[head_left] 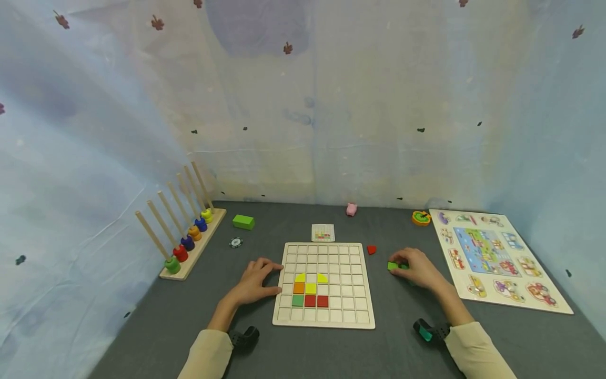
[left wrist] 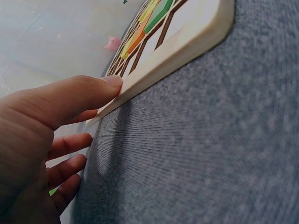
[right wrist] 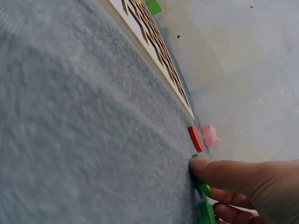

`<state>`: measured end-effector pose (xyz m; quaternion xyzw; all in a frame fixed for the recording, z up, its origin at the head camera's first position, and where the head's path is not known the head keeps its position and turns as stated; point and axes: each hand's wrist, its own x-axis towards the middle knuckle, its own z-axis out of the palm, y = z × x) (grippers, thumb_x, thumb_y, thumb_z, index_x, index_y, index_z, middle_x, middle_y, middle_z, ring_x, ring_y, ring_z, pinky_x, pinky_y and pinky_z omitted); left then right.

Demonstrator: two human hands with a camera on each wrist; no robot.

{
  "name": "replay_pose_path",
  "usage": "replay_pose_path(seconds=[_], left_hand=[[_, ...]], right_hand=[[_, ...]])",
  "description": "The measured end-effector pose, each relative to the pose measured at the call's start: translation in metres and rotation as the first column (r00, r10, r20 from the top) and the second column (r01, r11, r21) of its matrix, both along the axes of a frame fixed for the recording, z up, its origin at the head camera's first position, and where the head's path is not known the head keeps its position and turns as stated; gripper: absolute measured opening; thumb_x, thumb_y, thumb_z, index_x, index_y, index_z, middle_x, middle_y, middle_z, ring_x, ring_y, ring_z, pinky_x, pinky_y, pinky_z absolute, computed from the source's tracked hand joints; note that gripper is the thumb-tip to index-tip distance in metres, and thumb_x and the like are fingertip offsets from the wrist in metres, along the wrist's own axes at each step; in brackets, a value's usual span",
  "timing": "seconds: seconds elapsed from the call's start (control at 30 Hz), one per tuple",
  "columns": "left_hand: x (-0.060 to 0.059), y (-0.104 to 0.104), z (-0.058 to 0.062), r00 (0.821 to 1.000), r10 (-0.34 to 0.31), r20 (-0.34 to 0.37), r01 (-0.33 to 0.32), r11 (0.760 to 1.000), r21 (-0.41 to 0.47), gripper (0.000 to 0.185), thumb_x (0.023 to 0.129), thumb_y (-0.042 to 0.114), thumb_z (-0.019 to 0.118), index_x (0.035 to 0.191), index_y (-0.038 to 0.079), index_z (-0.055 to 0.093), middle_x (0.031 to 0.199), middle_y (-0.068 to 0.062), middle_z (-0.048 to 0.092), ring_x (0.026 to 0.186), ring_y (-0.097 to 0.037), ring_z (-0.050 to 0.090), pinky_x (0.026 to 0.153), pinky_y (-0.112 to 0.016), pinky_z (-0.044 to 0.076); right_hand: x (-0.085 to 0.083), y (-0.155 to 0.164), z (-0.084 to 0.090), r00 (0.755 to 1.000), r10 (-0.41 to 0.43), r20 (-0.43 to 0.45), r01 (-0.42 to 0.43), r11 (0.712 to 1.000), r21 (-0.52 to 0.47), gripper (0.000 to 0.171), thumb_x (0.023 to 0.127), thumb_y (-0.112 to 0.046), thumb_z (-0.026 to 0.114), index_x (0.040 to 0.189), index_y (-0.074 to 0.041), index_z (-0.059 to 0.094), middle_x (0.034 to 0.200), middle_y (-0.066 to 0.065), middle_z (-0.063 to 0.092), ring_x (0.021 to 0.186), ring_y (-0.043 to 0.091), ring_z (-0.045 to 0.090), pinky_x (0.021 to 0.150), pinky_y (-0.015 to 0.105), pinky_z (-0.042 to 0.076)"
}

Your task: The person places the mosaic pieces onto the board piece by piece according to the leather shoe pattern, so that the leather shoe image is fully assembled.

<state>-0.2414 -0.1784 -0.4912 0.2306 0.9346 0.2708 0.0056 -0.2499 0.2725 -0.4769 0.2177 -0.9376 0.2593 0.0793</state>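
Observation:
A wooden grid board [head_left: 345, 321] lies flat on the grey cloth with red, yellow, orange and green tiles in some of its squares. My left hand [head_left: 255, 281] rests at its left edge, fingers spread and relaxed; the thumb [left wrist: 96, 91] touches the rim in the left wrist view. To the right of the board, my right hand [head_left: 416, 268] pinches a small green tile [head_left: 392, 266] at the cloth, its far side hidden by the fingers. Another green piece [right wrist: 206, 212] sits close under those fingers. A red tile [head_left: 371, 250] lies between board and right hand.
A small pattern card [head_left: 323, 233] lies behind the board. At left stand a peg rack [head_left: 199, 245] with coloured rings, a green block [head_left: 243, 222] and a round chip [head_left: 235, 242]. A pink pig [head_left: 351, 209], an orange-green toy [head_left: 421, 218] and a picture puzzle [head_left: 497, 263] are farther right.

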Motion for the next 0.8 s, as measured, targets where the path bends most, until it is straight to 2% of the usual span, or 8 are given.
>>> replay_pose_path(seconds=[0.2,0.43,0.6,0.8], left_hand=[[-0.001,0.001,0.001,0.999,0.007,0.037,-0.007,1.0,-0.007,0.052,0.079,0.037,0.072,0.126,0.019,0.057,0.121,-0.006,0.045,0.104,-0.025,0.036,0.089,-0.049,0.031],[-0.002,0.001,0.0,0.999,0.016,0.037,-0.015,1.0,-0.018,0.053,0.08,0.037,0.072,0.127,0.021,0.056,0.123,-0.005,0.044,0.106,-0.025,0.036,0.089,-0.048,0.031],[-0.001,0.0,0.0,0.999,0.015,0.038,-0.014,1.0,-0.015,0.052,0.079,0.037,0.072,0.127,0.022,0.056,0.123,-0.005,0.044,0.106,-0.025,0.036,0.089,-0.048,0.031],[-0.001,0.0,0.001,0.999,0.005,0.051,-0.005,1.0,-0.011,0.054,0.08,0.037,0.072,0.128,0.02,0.056,0.123,-0.007,0.044,0.106,-0.027,0.035,0.09,-0.049,0.03]], right_hand=[[0.002,-0.016,0.001,0.999,0.021,-0.028,-0.023,0.999,-0.047,0.023,0.079,-0.021,0.075,0.097,-0.008,0.07,0.085,-0.002,0.062,0.078,0.016,0.057,0.071,0.037,0.044],[0.013,-0.049,0.006,0.989,0.148,0.005,-0.147,0.985,-0.09,0.023,0.08,-0.02,0.074,0.1,-0.01,0.069,0.093,-0.002,0.064,0.084,0.017,0.059,0.073,0.035,0.046],[0.022,-0.072,0.006,0.967,0.255,-0.012,-0.254,0.96,-0.118,0.024,0.078,-0.019,0.076,0.099,-0.011,0.068,0.091,-0.002,0.064,0.081,0.016,0.059,0.07,0.033,0.047],[0.031,-0.097,0.003,0.925,0.368,-0.093,-0.379,0.913,-0.153,0.02,0.075,-0.018,0.078,0.089,-0.012,0.065,0.085,-0.002,0.062,0.078,0.014,0.057,0.069,0.028,0.046]])
